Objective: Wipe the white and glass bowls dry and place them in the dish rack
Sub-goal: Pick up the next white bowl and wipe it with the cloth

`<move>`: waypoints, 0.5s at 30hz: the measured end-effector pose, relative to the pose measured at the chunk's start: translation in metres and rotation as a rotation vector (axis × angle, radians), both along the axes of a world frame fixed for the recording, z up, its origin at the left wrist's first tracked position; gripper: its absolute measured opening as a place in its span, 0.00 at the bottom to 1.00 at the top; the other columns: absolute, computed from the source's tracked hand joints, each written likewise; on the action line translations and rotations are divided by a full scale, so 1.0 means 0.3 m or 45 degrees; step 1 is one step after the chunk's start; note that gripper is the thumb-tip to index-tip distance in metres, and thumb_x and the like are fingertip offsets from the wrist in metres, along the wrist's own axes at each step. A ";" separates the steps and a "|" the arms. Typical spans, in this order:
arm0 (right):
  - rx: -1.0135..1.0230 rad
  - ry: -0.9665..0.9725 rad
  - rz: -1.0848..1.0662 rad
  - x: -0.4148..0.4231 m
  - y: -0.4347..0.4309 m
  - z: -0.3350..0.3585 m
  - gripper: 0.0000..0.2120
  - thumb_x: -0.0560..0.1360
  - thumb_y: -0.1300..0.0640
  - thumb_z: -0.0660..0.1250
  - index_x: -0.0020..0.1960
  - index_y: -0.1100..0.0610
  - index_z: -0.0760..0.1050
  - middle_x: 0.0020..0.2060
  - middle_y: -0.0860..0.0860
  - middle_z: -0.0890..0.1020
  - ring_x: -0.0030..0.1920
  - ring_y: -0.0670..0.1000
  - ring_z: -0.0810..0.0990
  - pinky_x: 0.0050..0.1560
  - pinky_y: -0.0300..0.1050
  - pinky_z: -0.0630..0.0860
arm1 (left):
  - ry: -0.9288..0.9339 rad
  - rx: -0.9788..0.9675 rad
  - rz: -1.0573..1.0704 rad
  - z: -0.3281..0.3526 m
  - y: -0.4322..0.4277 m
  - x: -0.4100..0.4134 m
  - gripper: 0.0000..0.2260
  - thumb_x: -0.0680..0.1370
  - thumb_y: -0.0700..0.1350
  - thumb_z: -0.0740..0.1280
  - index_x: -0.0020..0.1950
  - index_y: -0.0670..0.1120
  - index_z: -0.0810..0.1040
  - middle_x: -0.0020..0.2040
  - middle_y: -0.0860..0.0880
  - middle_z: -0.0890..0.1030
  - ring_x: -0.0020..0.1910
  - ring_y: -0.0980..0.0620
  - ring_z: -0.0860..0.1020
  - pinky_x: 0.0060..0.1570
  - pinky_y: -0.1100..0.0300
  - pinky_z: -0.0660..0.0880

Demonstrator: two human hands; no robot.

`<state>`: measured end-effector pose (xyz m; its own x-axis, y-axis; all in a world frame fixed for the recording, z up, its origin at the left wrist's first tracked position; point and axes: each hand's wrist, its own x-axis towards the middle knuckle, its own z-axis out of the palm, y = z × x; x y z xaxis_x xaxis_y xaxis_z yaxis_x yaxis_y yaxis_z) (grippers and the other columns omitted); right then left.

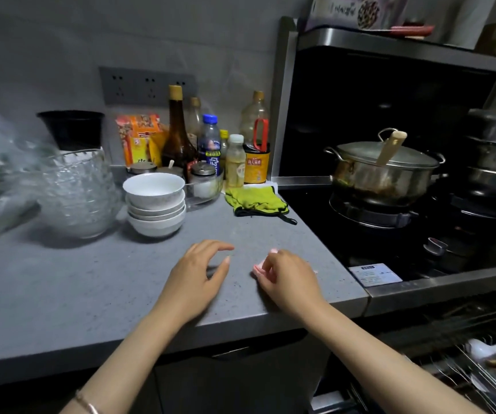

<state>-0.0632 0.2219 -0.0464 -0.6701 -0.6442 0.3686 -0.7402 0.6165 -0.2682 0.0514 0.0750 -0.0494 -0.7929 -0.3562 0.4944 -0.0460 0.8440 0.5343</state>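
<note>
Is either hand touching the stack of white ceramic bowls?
No: both the left hand and right hand sit near the grey counter front edge, well short of the stacked white ceramic bowls.

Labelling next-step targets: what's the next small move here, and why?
Probably the left hand reaches to the top white bowl: that hand is open and empty, the right hand pinches a pink cloth, and no bowl is in hand.

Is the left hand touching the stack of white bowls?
Apart. The head view shows bare grey counter between the left hand and the stack of white bowls; its fingers are loosely curled, holding nothing.
</note>
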 end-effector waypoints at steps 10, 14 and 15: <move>-0.910 -1.213 0.485 0.042 -0.043 0.240 0.06 0.77 0.58 0.67 0.51 0.61 0.76 0.36 0.51 0.84 0.37 0.47 0.83 0.39 0.43 0.79 | 0.333 1.416 -0.180 0.107 0.015 0.020 0.10 0.75 0.41 0.68 0.54 0.41 0.79 0.49 0.45 0.85 0.41 0.56 0.83 0.41 0.67 0.78; -0.993 -1.707 0.722 0.057 -0.070 0.212 0.14 0.71 0.57 0.74 0.53 0.60 0.77 0.49 0.56 0.84 0.45 0.49 0.84 0.44 0.40 0.81 | 0.483 1.181 -0.141 0.205 -0.018 0.068 0.03 0.76 0.41 0.66 0.47 0.44 0.80 0.38 0.52 0.85 0.36 0.60 0.82 0.38 0.70 0.76; -0.987 -1.851 0.807 0.063 -0.079 0.204 0.20 0.67 0.55 0.77 0.56 0.61 0.78 0.53 0.57 0.83 0.49 0.50 0.84 0.47 0.41 0.81 | 0.479 1.072 -0.173 0.237 -0.023 0.081 0.04 0.76 0.42 0.67 0.47 0.46 0.81 0.38 0.53 0.85 0.37 0.61 0.81 0.39 0.70 0.76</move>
<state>-0.0444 0.1982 0.0147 -0.4425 -0.8936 0.0749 0.2890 -0.2211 -0.9315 0.0756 0.0680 0.0216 -0.6941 -0.6301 0.3483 0.3251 0.1574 0.9325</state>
